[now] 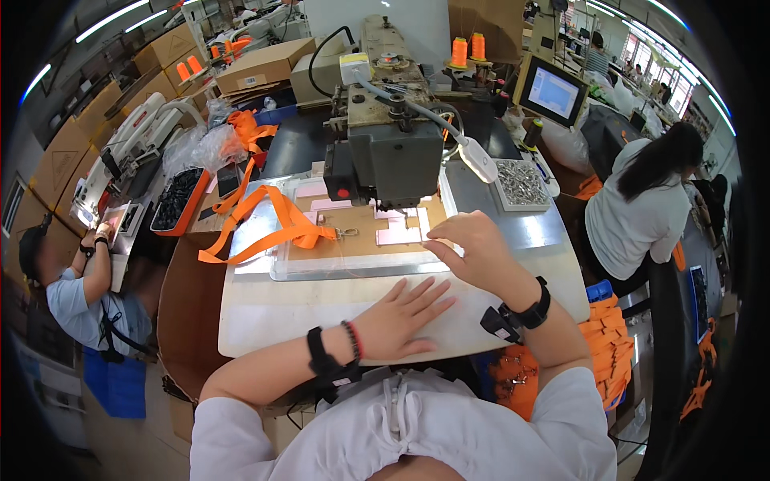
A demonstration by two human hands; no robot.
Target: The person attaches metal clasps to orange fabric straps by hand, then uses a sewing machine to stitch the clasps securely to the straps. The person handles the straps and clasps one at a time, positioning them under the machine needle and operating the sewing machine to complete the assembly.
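Note:
My left hand [395,321] lies flat on the front of the pale worktable [281,321], its fingers spread and nothing in them. My right hand [479,250] is at the right side of a brown template plate [341,240] with pink-and-white blocks [397,236]. Its thumb and index finger are pinched together beside the blocks; whatever is between them is too small to make out. Over the plate stands the head of a grey industrial sewing machine [395,160]. An orange lanyard strap [281,215] lies looped across the plate's left side, with a metal hook [347,232] at its end.
Left of the plate sits an orange bin of black plastic parts [178,200]. A white tray of metal hooks [521,184] stands at the right, below a lamp [478,160]. Orange straps [597,345] are heaped at lower right. Co-workers sit left [96,297] and right [638,208].

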